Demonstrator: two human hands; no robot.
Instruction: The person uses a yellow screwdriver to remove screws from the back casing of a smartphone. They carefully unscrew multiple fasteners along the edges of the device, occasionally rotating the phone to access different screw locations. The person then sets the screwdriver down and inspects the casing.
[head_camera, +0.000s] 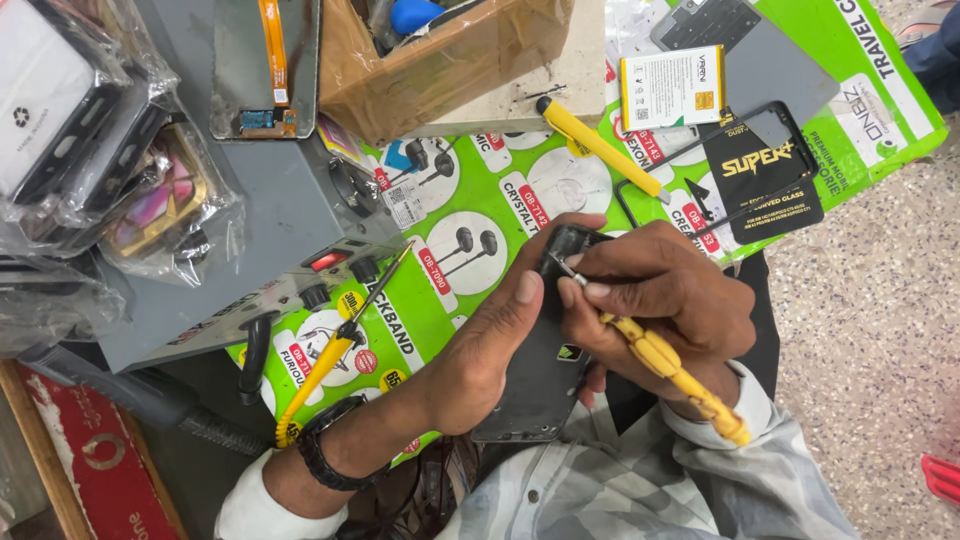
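An opened dark phone body (545, 370) is gripped from the side by the left hand (495, 345), whose thumb is laid along the upper edge, above the person's lap at the near rim of the bench. A yellow-handled screwdriver (665, 362) is pinched between the closed fingers of the right hand (670, 300), with its metal tip set against the top corner of the phone body. A green printed mat (455, 250) bearing round pictures of earphones and red-and-white oblong labels is spread over the bench. On it, a white rectangular battery (672, 88) with a yellow stripe is seen at upper right, just beside a black sleeve with gold lettering (765, 170) and a grey slab (770, 70). A second yellow-handled driver (600, 145) is laid diagonally near the middle, and a third (335, 350) near the grey power unit (270, 250) at left. A brown cardboard box (440, 60) is placed at top centre, and plastic-wrapped phone parts (90, 150) are stacked at far left. A red package (85, 460) is seen at lower left. Open speckled floor (870, 330) is shown to the right of the mat's edge.
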